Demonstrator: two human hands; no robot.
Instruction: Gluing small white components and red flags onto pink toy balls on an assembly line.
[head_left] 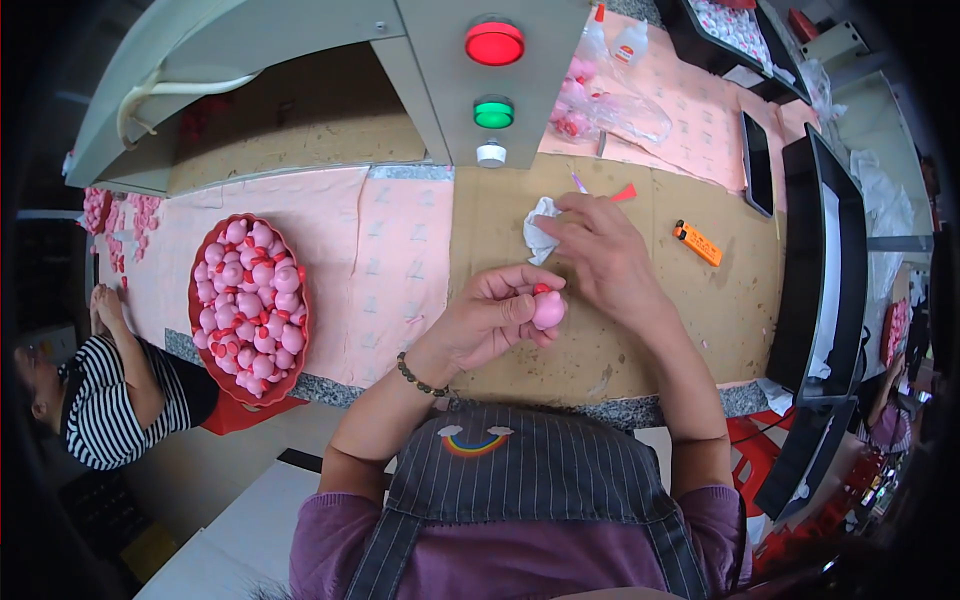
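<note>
My left hand (497,318) pinches a small pink rounded figure (548,310) with a red piece on top, held up over the brown board. Just beyond it, my right hand (603,252) has its fingers bent against a crumpled white tissue (540,232); its thumb and forefinger appear to grip the tissue's edge. Behind those fingers lie a thin purple-and-white pointed tool (578,182) and a red flat piece (623,193), partly hidden. To my left stands a red scalloped tray (304,345) heaped with similar pink figures with red parts.
A brown board (640,365) covers the bench in front of me. An orange box cutter (697,243), a dark phone (757,165) and a black bin (822,270) are to the right. A grey machine (430,60) with red and green buttons stands ahead. Another person (110,400) sits at far left.
</note>
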